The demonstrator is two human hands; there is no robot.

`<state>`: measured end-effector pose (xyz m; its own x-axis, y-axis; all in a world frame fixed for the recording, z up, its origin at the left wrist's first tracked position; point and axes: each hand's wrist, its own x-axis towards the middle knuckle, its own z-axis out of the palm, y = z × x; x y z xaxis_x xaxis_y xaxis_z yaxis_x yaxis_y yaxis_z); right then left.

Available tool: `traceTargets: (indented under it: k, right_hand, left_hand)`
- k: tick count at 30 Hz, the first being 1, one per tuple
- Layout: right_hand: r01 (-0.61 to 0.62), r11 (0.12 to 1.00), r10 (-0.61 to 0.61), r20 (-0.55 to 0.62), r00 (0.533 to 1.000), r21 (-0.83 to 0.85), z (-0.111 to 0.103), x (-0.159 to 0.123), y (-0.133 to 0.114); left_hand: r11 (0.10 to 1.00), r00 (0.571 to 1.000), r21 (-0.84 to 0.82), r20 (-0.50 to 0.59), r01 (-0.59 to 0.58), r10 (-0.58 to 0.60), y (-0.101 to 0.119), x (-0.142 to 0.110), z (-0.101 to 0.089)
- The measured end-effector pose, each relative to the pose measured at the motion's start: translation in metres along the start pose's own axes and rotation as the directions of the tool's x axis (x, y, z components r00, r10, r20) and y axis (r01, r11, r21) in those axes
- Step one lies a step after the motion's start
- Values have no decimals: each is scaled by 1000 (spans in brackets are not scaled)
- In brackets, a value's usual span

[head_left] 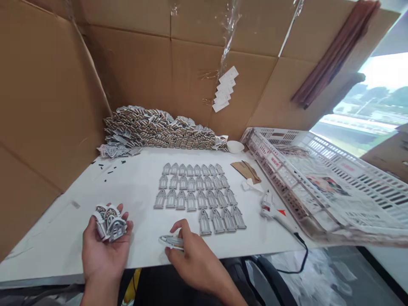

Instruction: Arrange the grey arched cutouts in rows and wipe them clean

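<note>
My left hand (106, 250), palm up at the left of the table, cradles a small stack of arched window-frame pieces (111, 222), grey-white with patterned openings. Pinched between thumb and fingers of my right hand (194, 255) is a single grey arched window-frame piece (171, 242), tilted just above the white table (140, 195). Beyond it, similar arched pieces (191, 199) lie in several neat rows, points facing away from me. The nearest row (217, 221) is shorter and sits right beside my right hand.
A long heap of stacked pieces (159, 129) lines the cardboard wall (191, 72). At right are a hot glue gun (269, 208) with a cable, a cardboard scrap (245, 171), a white bowl (235, 147) and a large white plastic crate (299, 191). Dark bits (110, 172) lie at left.
</note>
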<state>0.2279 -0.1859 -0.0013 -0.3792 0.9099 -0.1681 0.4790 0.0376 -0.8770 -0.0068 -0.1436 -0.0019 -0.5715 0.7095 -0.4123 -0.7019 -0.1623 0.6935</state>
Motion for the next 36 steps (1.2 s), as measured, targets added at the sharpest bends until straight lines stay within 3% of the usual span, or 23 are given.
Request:
traceTargets:
  k: [7, 15, 19, 25, 33, 36]
  right_hand:
    - [-33, 974, -17, -218, 976, -224, 13, -21, 9]
    - [-102, 867, -168, -480, 861, -487, 34, -6, 33]
    - [-83, 865, -177, -455, 873, -494, 32, -11, 29]
    - [97, 871, -274, -314, 909, -482, 21, -28, 32]
    - [51, 742, -419, -404, 813, -668, 14, -23, 49]
    - [30, 725, -431, -420, 799, -688, 9, -20, 51]
  left_hand:
    - [996, 996, -24, 35, 88, -87, 3, -4, 3]
    - [994, 994, -23, 42, 107, -106, 3, -9, 9]
    - [995, 995, -26, 43, 96, -95, 3, -9, 8]
    - [996, 994, -7, 64, 94, -94, 3, -7, 5]
    - [994, 993, -20, 45, 111, -110, 2, -5, 6]
    - [993, 993, -19, 41, 113, -112, 2, -7, 8]
